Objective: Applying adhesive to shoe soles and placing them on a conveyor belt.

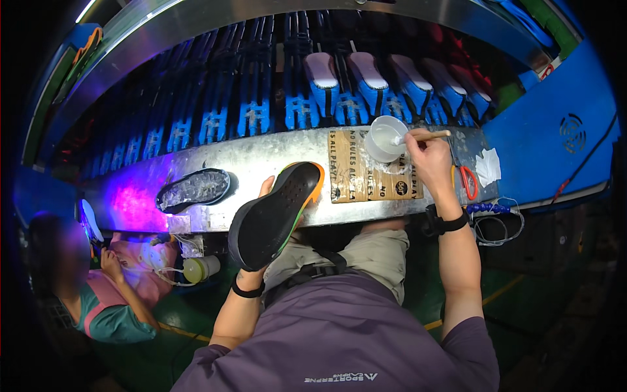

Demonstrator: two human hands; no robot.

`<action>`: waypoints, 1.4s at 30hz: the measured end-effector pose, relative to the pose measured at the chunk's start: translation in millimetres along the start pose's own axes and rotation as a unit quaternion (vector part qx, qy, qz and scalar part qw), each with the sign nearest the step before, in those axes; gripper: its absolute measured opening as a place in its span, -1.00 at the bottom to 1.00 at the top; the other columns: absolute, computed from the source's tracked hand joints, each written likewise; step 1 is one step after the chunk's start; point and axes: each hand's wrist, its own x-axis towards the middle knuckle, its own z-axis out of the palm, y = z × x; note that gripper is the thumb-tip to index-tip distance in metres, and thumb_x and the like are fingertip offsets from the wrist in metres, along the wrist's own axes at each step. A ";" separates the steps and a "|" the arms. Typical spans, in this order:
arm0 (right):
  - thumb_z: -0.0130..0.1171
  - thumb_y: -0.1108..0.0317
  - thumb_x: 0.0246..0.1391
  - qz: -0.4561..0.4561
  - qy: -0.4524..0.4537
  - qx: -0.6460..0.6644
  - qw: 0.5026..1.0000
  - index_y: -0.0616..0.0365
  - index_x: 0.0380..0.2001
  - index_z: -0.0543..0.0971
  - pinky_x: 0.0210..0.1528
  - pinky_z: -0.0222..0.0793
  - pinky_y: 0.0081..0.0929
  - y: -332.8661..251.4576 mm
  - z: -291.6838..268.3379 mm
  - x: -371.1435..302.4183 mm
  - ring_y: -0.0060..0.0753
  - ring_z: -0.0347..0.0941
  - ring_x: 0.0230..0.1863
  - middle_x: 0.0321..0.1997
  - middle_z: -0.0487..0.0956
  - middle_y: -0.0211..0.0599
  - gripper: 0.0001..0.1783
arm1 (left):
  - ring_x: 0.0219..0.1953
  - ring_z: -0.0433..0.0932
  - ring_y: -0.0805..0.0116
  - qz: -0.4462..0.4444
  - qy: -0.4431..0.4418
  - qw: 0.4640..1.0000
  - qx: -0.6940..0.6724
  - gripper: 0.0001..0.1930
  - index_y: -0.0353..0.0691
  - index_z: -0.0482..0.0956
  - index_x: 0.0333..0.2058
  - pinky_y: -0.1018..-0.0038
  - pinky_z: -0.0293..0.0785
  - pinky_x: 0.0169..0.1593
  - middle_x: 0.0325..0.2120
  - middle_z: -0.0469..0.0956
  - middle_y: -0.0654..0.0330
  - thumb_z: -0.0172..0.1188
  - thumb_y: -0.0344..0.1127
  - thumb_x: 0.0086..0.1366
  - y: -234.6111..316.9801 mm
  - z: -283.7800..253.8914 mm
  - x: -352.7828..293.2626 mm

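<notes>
My left hand [250, 279] grips a black shoe sole [271, 219] with an orange and green edge, tilted above the bench's front edge. Fingertips show past the sole's far side; the rest of the hand is partly behind it. In my right hand [432, 163] is a brush with a pale wooden handle [439, 134], its bristle end inside a translucent white plastic cup [379, 145]. Cloudy liquid shows in the cup, which stands on a piece of printed brown cardboard [342, 183]. Left of the sole, a dark shoe-shaped piece with a whitish, streaked inside [194, 189] lies on the metal bench.
Behind the metal bench [287, 147], a rack of blue holders carries several blue-and-white shoe uppers on lasts [371, 70]. Red-handled scissors [467, 181] and a crumpled white tissue [487, 167] lie at right. A co-worker in pink and green [114, 300] sits at left, near a yellowish container [201, 268].
</notes>
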 end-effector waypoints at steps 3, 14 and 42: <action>0.29 0.26 0.20 0.054 0.028 0.045 0.997 0.18 -0.30 0.71 -0.38 0.44 -0.47 4.2 0.4 -2.7 -0.49 0.58 -0.51 -0.55 0.64 -0.24 -0.80 | -0.34 0.64 0.49 -0.180 -0.072 0.975 -0.112 -0.04 -0.18 -0.11 0.50 0.58 0.60 -0.26 -0.15 0.63 0.10 0.32 -0.59 0.27 -1.0 -9.9 -14.2; 0.20 0.25 0.33 0.077 -0.012 0.145 0.986 0.18 -0.08 0.68 -0.24 0.39 -0.59 9.8 4.1 -8.5 -0.64 0.49 -0.33 -0.38 0.62 -0.43 -0.74 | -0.22 0.71 0.13 -0.261 -0.130 0.877 -0.381 -0.27 -0.30 0.23 0.37 0.37 0.68 -0.28 0.14 0.50 -0.21 0.29 -0.67 0.23 -4.4 -27.7 -38.5; 0.27 0.30 0.26 0.052 -0.015 0.127 0.990 0.22 -0.16 0.69 -0.24 0.44 -0.60 14.8 -0.2 -6.5 -0.62 0.57 -0.32 -0.39 0.68 -0.36 -0.78 | 0.26 0.24 -0.69 -0.369 -0.200 0.505 -0.754 0.13 -0.44 -0.12 0.45 -0.41 0.44 0.10 0.29 0.05 -0.67 0.03 0.44 0.31 -23.8 -30.4 -59.5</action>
